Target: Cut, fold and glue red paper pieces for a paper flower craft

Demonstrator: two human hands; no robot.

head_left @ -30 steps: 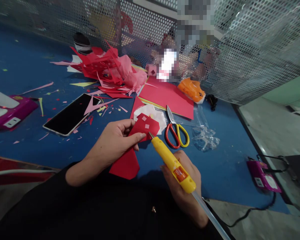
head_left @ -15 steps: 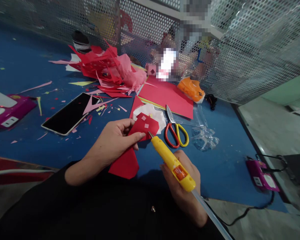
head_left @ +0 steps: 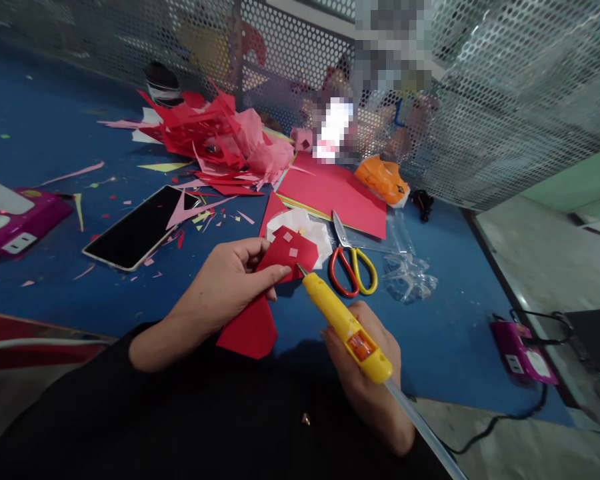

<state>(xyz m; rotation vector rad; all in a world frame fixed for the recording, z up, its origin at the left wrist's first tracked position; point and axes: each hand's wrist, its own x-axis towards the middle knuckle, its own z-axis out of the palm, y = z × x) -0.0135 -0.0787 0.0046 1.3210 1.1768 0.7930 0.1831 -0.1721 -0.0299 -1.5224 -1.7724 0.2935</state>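
- Two hands share the work. Our left hand [head_left: 225,283] is closed on the red paper cut-out [head_left: 253,330], pinching its middle between thumb and curled fingers, just above the blue table [head_left: 455,333] and close to our body.
- One end of the cut-out, dotted with small pale squares, stands up past the fingertips. The other end hangs down toward our dark sleeve.
- Our right hand [head_left: 375,373] is wrapped shut around the yellow glue gun [head_left: 345,327]. Its metal nozzle sits at the cut-out's edge, right beside our left index fingertip, though we cannot tell whether it touches the paper. A clear glue stick [head_left: 420,427] juts from the gun's back end.
- We judge the paper to be very light, thin and floppy, and quick to crease or tear. A flat pinch close to the nozzle's spot should keep it steady, with the fingertips off the metal tip, which is probably hot.
- The gun looks like rigid, light plastic, and its mid-body gives a sure grip.
- Several things lie nearby. The scissors [head_left: 353,263] with red and yellow handles are just beyond the nozzle, with a white paper round [head_left: 310,227] beside them. Crumpled clear plastic [head_left: 410,277] lies to the right and a phone [head_left: 143,227] to the left. A heap of red and pink scraps [head_left: 215,133] sits farther back.
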